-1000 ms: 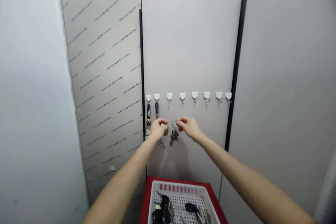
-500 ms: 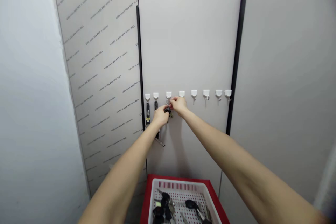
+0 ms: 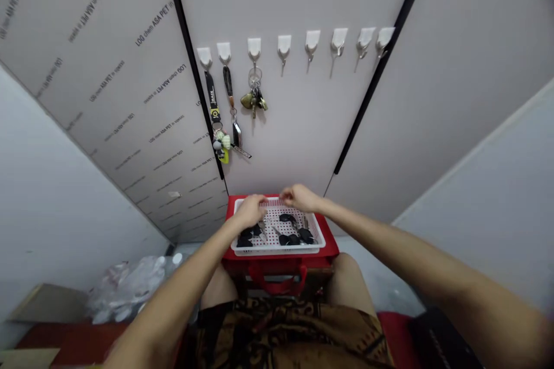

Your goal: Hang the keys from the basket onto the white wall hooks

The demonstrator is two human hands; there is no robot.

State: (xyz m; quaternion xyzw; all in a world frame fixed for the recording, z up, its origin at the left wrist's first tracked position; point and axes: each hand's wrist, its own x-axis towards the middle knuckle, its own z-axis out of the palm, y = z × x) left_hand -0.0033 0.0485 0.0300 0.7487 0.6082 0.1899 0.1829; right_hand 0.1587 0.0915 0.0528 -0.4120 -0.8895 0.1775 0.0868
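Pale wall [image 3: 281, 138] rises at twelve o'clock beyond the basket [image 3: 277, 251], a row of hooks [image 3: 284, 44] across it. I see a lanyard [image 3: 211, 92] on the hook at eleven, a strap [image 3: 228, 83] beside it, then a key bunch [image 3: 254, 98] on the third, between eleven and twelve. Black-headed keys [image 3: 305, 236] lie in the basket around nine and four. Above them, the left hand [image 3: 251, 211] is at ten, the right hand [image 3: 300, 199] at one, well apart, fingers loosely parted; I can't tell whether the left touches a key.
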